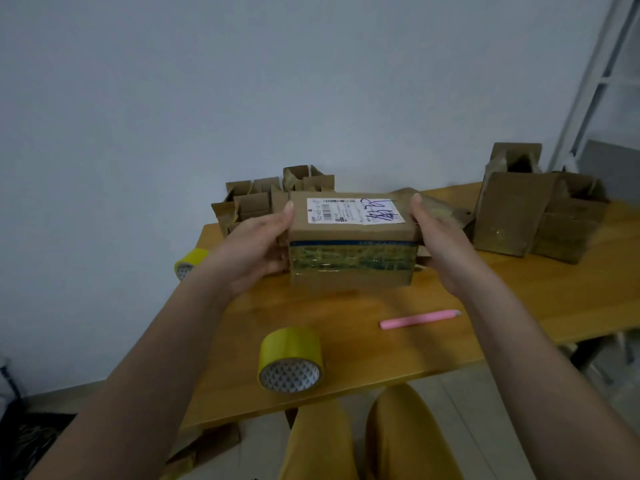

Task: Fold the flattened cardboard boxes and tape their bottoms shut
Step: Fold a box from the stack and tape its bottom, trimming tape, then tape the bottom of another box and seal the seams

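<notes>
A folded cardboard box (351, 251) with a white shipping label on top and a band of tape across its near face is held above the wooden table (519, 299). My left hand (258, 244) grips its left end, thumb on the top edge. My right hand (438, 237) grips its right end the same way. A yellow tape roll (290, 358) lies on the table near the front edge. A second yellow roll (188, 263) sits at the table's left edge. A pink utility knife (419, 319) lies to the right of the near roll.
Several folded boxes with open flaps (263, 199) stand at the back left against the wall. More boxes (540, 213) stand at the back right. Flat cardboard (204, 448) lies on the floor under the table. My knees (381, 441) are below the front edge.
</notes>
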Action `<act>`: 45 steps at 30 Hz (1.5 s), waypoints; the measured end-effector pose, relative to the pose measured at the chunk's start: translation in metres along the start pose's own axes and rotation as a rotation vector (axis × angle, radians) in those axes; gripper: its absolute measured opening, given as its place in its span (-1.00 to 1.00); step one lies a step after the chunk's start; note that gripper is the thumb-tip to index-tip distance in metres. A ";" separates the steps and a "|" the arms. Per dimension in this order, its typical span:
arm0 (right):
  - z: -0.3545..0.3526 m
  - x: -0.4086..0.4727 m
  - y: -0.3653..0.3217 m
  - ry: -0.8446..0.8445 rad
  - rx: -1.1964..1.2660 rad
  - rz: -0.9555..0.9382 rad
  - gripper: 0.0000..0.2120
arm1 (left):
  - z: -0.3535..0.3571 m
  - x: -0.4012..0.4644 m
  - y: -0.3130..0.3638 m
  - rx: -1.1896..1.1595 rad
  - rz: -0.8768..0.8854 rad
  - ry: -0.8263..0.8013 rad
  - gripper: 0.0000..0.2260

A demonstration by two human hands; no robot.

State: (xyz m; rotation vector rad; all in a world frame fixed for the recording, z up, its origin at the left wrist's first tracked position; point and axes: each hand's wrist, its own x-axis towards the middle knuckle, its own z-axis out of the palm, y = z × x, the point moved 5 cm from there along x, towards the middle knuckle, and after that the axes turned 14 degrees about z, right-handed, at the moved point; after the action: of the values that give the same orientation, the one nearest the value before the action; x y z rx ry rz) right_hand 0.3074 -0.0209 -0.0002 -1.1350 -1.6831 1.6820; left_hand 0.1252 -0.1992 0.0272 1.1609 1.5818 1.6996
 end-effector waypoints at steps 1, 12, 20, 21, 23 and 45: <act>-0.005 0.000 -0.002 0.029 0.011 -0.025 -0.76 | 0.005 0.004 0.005 -0.009 0.021 0.004 -0.65; -0.062 0.052 0.005 0.307 0.193 -0.112 -0.57 | 0.064 0.069 0.015 0.082 0.055 -0.094 -0.38; -0.058 0.104 0.014 0.186 0.167 -0.041 -0.49 | 0.096 0.129 -0.015 0.022 -0.026 -0.195 -0.52; -0.052 0.108 0.016 0.144 0.134 -0.029 -0.49 | 0.102 0.133 -0.022 0.083 -0.038 -0.236 -0.56; -0.044 0.113 0.018 0.110 0.087 -0.023 -0.48 | 0.112 0.140 -0.035 0.184 -0.052 -0.273 -0.61; -0.077 0.151 0.008 0.325 0.023 -0.406 -0.77 | 0.124 0.210 -0.027 0.613 0.447 -0.024 -0.87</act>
State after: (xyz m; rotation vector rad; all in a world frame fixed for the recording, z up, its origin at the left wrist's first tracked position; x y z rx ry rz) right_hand 0.2933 0.1456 -0.0306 -0.9190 -1.5538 1.1935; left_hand 0.1254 0.0454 0.0409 1.9463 2.0119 1.4656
